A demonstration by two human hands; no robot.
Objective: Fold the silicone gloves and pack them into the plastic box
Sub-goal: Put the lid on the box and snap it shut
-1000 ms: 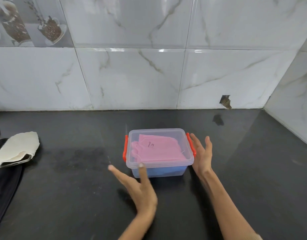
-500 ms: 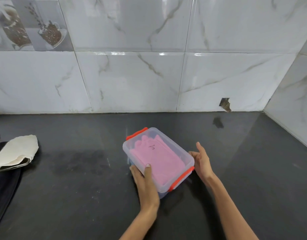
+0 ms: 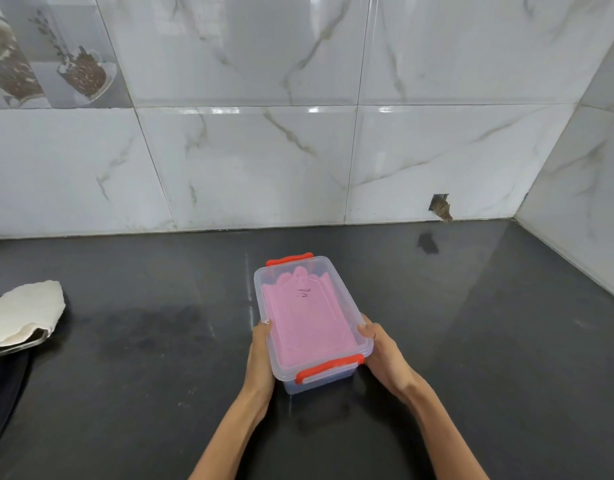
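Plastic box (image 3: 312, 323) turned lengthwise since a second ago; left hand (image 3: 260, 358) and right hand (image 3: 385, 358) now hold its sides. Between the grip, pink silicone gloves (image 3: 307, 315) sit lidded (packing looks finished).

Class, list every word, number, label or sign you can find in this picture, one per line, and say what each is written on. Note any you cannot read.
A short dark handwritten mark, on the clear lid of the plastic box above the pink gloves: too small and blurred to read; it may be two digits.
The decorated wall tile at upper left: pictures only, no readable text.
Nothing else carries writing.
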